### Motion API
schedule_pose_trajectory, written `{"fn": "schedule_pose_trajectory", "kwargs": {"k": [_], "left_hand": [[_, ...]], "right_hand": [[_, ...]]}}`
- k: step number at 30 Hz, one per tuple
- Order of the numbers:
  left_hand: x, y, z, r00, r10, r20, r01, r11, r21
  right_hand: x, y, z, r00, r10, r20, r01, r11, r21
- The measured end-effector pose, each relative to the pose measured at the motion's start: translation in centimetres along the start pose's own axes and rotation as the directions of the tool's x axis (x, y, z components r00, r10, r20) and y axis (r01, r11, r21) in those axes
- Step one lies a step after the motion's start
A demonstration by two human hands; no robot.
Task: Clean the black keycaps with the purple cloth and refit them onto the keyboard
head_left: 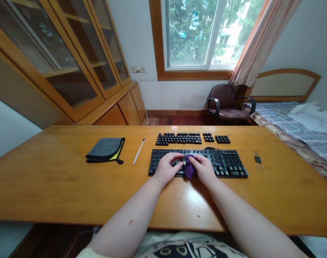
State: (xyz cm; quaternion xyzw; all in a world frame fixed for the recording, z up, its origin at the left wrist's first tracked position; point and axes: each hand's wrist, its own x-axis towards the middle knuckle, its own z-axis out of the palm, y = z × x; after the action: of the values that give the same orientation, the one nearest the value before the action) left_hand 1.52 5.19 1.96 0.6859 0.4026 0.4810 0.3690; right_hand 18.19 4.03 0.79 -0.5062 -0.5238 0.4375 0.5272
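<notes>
Across a wooden desk (72,193) lies a black keyboard (228,165), many keys bare.
Beyond it, loose black keycaps (183,139) sit in rows; over the keyboard's middle, the right hand (205,169) has thumb and fingers clamped on a purple cloth (189,171), while the left hand (167,165) pinches a small dark piece (184,158), too small to identify, against that cloth's edge.

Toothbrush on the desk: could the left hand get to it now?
Probably yes. The toothbrush lies uncovered on the desk, and only that surface and the low keyboard separate it from the left hand. That hand is busy beside the purple cloth, so it may need to break off first.
</notes>
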Motion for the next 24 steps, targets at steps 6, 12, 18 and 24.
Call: {"fn": "schedule_pose_trajectory", "kwargs": {"k": [6, 12, 18, 24], "left_hand": [[0.4, -0.3, -0.1, 0.998, -0.044, -0.033, 0.039, 0.989, -0.144], [0.7, -1.0, -0.1, 0.987, -0.145, -0.074, 0.126, 0.968, -0.217], [0.6, -0.8, -0.4, 0.992, -0.037, -0.121, 0.027, 0.996, -0.080], [0.4, -1.0, 0.3, 0.990, -0.090, -0.109, 0.076, 0.990, -0.122]], "right_hand": [[0.0, 0.6, -0.1, 1.000, -0.028, -0.007, 0.028, 0.999, -0.038], [-0.1, 0.5, 0.0, 1.000, -0.026, -0.001, 0.026, 0.998, -0.049], [0.0, 0.5, 0.0, 0.999, -0.030, -0.015, 0.028, 0.997, -0.069], [0.0, 0.6, 0.0, 1.000, -0.023, -0.016, 0.021, 0.997, -0.076]]}}
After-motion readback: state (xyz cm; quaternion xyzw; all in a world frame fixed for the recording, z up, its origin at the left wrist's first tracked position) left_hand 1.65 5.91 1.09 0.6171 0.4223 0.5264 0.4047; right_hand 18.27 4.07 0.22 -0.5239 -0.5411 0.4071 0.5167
